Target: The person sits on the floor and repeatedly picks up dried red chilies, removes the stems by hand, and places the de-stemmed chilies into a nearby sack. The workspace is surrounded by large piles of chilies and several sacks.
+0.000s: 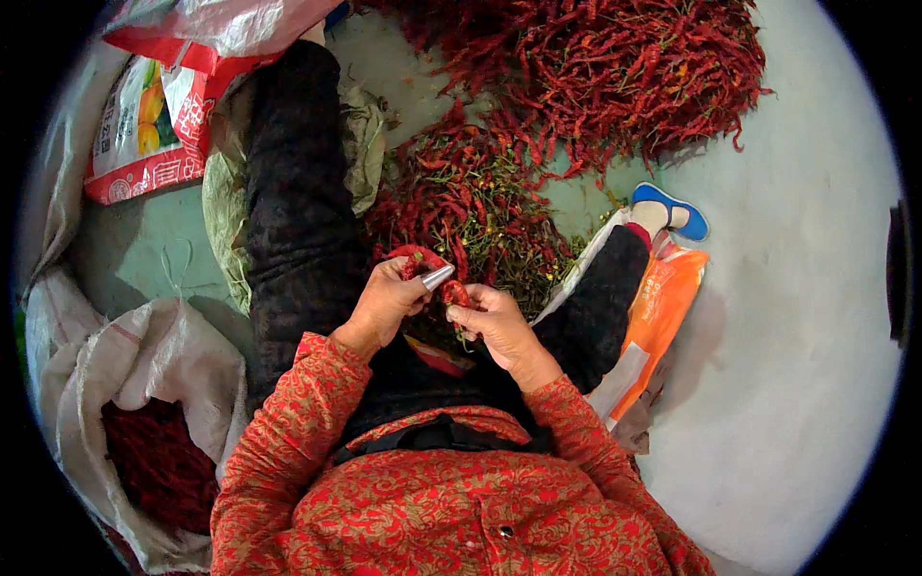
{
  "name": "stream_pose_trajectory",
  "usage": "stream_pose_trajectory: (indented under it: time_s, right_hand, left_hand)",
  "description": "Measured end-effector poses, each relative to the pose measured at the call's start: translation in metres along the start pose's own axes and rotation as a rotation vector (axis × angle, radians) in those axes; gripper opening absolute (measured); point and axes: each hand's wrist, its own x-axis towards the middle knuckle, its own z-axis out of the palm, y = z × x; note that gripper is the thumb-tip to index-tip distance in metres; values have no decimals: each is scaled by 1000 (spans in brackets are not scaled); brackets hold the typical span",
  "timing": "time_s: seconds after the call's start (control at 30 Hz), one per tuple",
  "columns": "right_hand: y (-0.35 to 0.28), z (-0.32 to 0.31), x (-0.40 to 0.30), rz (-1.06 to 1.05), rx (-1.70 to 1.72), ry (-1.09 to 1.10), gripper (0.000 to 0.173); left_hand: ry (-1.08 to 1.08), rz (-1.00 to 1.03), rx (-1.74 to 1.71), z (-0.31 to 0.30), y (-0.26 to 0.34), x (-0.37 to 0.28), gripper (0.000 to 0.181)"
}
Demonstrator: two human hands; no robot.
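Note:
My left hand (385, 299) holds a red chili pepper (425, 253) that curves above its fingers. A silver metal thumb cap (438, 277) covers that thumb and points to the right. Close beside it, my right hand (497, 324) pinches a curled red chili (454, 291) between thumb and fingers, with a thin green stem hanging below. Both hands are over my lap, in front of a pile of red chilies mixed with green stems (497, 209). Whether the two hands grip the same chili cannot be made out.
A larger heap of red chilies (634, 72) covers the floor ahead. An open white woven sack (166, 345) holding dark red chilies stands at my left. Printed bags lie at upper left (144, 129) and, in orange, under my right leg (666, 309). My blue shoe (691, 219) rests on the floor.

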Motion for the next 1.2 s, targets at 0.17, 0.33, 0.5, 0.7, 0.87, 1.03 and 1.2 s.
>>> stream_pose_trajectory:
  time_s: [0.17, 0.33, 0.5, 0.7, 0.87, 1.03, 1.2]
  right_hand:
    - [1, 5, 7, 23, -223, 110, 16]
    - [8, 9, 11, -138, -111, 82, 18]
    - [6, 14, -2, -224, -188, -9, 11]
    - [-1, 15, -31, -428, -415, -205, 8]
    - [-13, -15, -27, -166, -421, 328, 21]
    - [-2, -19, -10, -773, -1084, 482, 23]
    - [1, 18, 1, -805, -1514, 431, 30]
  left_hand:
    - [94, 48, 166, 4, 7, -3, 14]
    - [72, -20, -176, -4, -1, 3, 11]
    - [19, -230, -300, -13, -7, 4, 13]
    - [34, -149, -232, -18, -2, 12, 14]
    - [-55, -15, -186, -10, 10, -2, 21]
    - [-215, -118, -68, 0, 12, -13, 25]
    - [-62, -207, 129, -2, -9, -9, 20]
